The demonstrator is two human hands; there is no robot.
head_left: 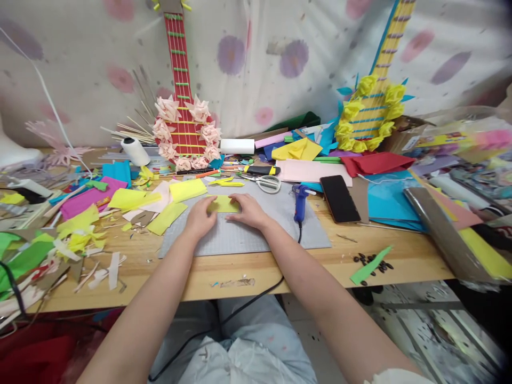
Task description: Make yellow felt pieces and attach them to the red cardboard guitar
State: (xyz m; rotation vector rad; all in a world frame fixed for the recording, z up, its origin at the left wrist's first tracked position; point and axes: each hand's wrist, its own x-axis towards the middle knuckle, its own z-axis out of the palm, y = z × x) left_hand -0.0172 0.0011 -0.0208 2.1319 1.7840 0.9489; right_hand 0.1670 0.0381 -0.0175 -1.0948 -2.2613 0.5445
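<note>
A small piece of yellow paper [223, 204] is held low over the grey cutting mat [248, 237], in the middle of the view. My left hand [200, 217] grips its left end with curled fingers. At the right end my right hand [250, 211] has its fingers on the paper, the thumb a little below it. Left of my hands lie more yellow paper strips [167, 217] and a folded yellow piece [188, 189]. White-handled scissors [269, 184] and a blue glue gun [300, 202] rest behind and right of my right hand.
A black phone [340, 199], blue sheets [394, 200] and dark beads [374, 266] with a green strip lie right. Paper scraps [80, 234] cover the left. A red paper guitar [186, 122] and a yellow one [368, 114] stand behind. The glue gun's cord [256, 296] crosses the front edge.
</note>
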